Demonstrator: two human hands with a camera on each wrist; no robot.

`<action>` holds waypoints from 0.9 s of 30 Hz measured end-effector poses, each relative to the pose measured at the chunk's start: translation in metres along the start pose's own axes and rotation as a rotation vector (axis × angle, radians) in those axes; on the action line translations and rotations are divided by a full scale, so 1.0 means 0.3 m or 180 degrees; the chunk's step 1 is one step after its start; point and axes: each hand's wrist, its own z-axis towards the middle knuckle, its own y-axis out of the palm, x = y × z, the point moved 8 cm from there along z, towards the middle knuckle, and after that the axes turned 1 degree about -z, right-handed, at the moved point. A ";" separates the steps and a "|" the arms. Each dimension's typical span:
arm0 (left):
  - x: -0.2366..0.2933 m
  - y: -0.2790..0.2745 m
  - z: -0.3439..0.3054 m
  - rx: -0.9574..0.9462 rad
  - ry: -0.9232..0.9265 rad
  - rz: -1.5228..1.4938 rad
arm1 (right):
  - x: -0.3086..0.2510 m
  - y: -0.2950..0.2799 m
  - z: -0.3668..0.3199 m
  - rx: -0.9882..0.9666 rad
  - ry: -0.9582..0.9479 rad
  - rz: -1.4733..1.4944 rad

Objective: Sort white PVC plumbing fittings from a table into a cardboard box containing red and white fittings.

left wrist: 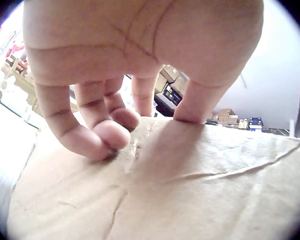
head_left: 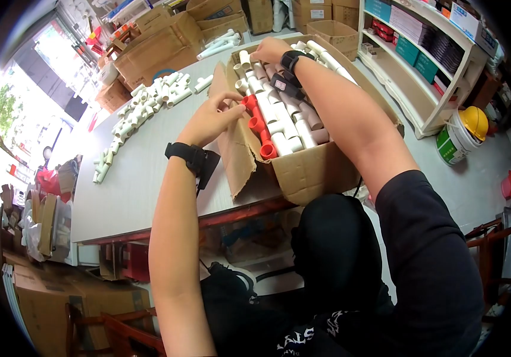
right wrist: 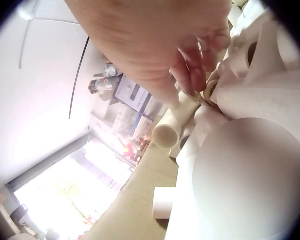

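Observation:
An open cardboard box [head_left: 309,178] holds rows of white, grey-brown and red pipe fittings. Along its left side run the red fittings [head_left: 258,125]. My left hand [head_left: 211,119] grips the box's left side; the left wrist view shows fingers curled against the cardboard [left wrist: 155,175], with the thumb at its upper edge. At the far end of the box is my right hand [head_left: 272,50]. In the right wrist view its curled fingers and thumb pinch a cream fitting [right wrist: 168,131], among other white fittings [right wrist: 265,95]; the fingertips are partly hidden.
On the table [head_left: 148,202], loose white fittings [head_left: 160,95] lie left of the box, and white pipes [head_left: 222,43] lie at the back. Cardboard boxes [head_left: 160,50] stand behind. A white shelf [head_left: 407,89] and a bucket with a yellow helmet [head_left: 474,124] are at right.

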 end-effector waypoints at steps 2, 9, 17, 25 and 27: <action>-0.003 -0.002 -0.001 -0.0017 -0.0025 0.0020 | 0.004 0.001 0.007 0.0081 -0.0028 -0.0047; 0.004 -0.006 -0.003 0.0017 -0.0076 0.0072 | 0.010 0.001 0.016 0.0212 -0.0073 -0.0135; 0.008 -0.006 -0.007 -0.0067 -0.0094 0.0110 | 0.002 0.005 0.012 -0.0059 -0.0013 -0.0061; -0.009 -0.045 -0.005 0.0048 -0.0167 -0.0275 | -0.014 -0.008 -0.007 0.0064 -0.0124 -0.0124; -0.028 -0.095 -0.010 0.0269 -0.0246 -0.0445 | -0.031 -0.023 -0.036 0.0048 -0.0143 0.0020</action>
